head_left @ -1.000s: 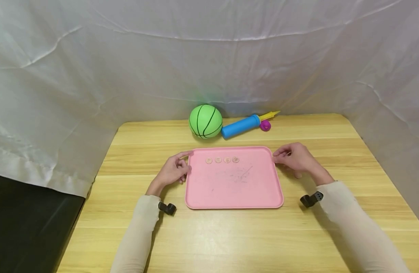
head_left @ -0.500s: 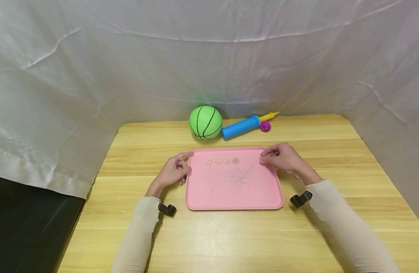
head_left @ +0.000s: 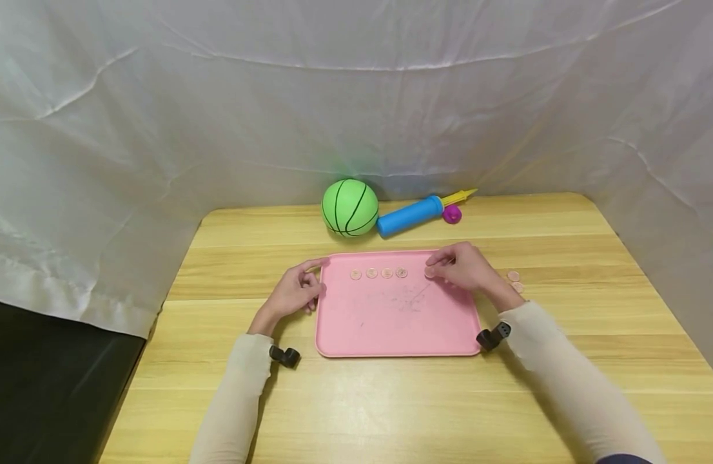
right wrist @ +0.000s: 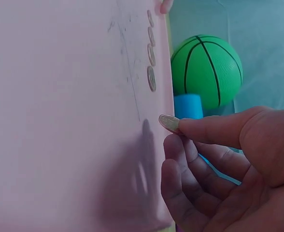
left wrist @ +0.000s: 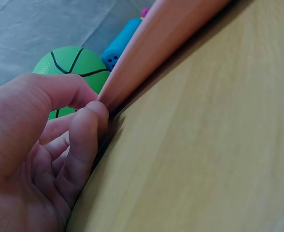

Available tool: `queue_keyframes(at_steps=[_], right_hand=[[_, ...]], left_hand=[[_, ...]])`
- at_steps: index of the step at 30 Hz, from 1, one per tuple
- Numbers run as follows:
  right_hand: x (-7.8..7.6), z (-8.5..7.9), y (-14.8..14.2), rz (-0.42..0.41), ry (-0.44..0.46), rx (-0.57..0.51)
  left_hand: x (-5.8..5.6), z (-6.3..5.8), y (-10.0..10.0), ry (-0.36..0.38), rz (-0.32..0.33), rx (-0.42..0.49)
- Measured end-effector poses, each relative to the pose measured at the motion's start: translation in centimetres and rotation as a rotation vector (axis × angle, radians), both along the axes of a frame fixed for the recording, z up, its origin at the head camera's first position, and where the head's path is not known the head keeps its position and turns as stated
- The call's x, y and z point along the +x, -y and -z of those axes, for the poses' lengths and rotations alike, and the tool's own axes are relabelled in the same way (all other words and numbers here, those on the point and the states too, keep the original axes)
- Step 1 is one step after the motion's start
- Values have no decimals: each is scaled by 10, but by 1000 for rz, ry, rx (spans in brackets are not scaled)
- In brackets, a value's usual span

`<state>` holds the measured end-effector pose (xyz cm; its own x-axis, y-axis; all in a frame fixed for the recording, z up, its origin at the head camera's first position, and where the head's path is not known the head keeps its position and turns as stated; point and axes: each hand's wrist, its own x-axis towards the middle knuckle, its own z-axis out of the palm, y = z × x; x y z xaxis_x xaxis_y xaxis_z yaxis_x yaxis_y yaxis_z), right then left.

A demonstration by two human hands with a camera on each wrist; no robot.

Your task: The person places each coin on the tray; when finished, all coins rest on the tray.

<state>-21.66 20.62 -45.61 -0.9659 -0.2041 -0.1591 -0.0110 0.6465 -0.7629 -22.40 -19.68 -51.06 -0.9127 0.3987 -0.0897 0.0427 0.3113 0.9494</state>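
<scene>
A pink tray (head_left: pixel 391 328) lies on the wooden table, with a row of several coins (head_left: pixel 387 273) near its far edge. My left hand (head_left: pixel 293 293) holds the tray's left rim near the far corner; in the left wrist view its thumb and fingertips meet at the rim, the other fingers curled. Over the tray's far right part, my right hand (head_left: pixel 463 267) pinches a coin (right wrist: pixel 169 123) between thumb and fingers. That coin is tilted, to the right of the row, and the hand's shadow falls on the tray.
Two more coins (head_left: pixel 514 276) lie on the table right of the tray. Behind the tray stand a green ball (head_left: pixel 349 207) with black lines, a blue pump (head_left: pixel 410 216) with a yellow nozzle, and a small purple object (head_left: pixel 452 214). A grey cloth (head_left: pixel 391 116) hangs behind the table.
My right hand has moved left from beside the tray's right rim to over the tray, carrying the coin towards the row. Two coins on the table have come into sight. My left hand stays put.
</scene>
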Motion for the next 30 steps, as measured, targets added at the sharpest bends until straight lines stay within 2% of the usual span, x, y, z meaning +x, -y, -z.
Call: queue_keyframes(at_steps=[19,30], right_hand=[[-15,7,29,-3,13,37],[-20,13,29,-25,-51,99]], left_hand=[[-1,1,1,-7,-1,-9],[-1,0,1,-2,4,-13]])
